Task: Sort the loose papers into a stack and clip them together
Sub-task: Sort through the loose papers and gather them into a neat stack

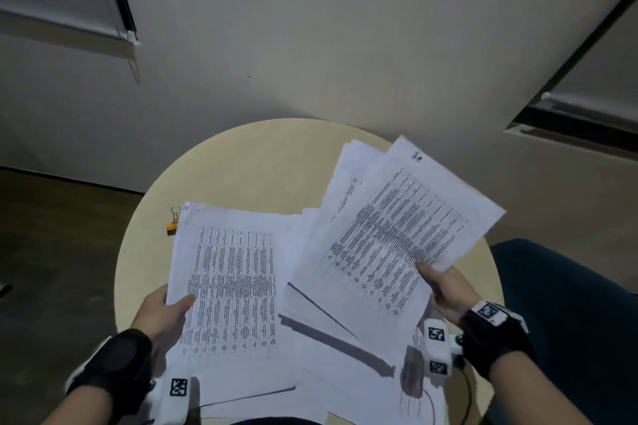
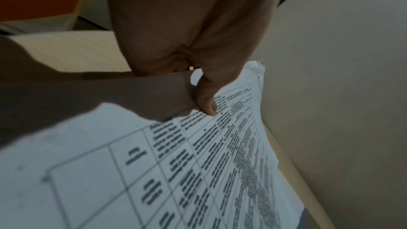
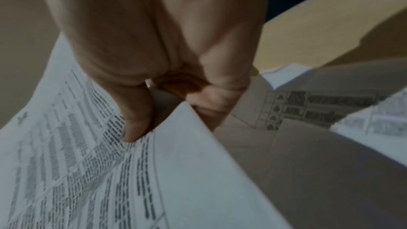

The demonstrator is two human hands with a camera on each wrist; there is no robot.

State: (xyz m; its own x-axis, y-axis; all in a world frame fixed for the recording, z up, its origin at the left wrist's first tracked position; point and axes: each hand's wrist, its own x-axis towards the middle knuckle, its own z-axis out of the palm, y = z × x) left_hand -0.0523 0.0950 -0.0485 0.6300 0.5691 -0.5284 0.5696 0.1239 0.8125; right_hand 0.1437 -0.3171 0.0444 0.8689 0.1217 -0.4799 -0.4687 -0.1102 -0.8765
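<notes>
The papers are split: my left hand [image 1: 162, 312] pinches one batch [image 1: 231, 286] by its left edge, thumb on top, and my right hand [image 1: 448, 290] pinches a fanned batch [image 1: 397, 228] lifted over the round table [image 1: 248, 166], with more loose sheets [image 1: 331, 348] lying beneath. The orange binder clip [image 1: 172, 222] sits just beside the left batch's far corner (half hidden). My worry: the right fan is held at one corner only, so sheets could slide out, or the paper could sweep the clip off the table.
</notes>
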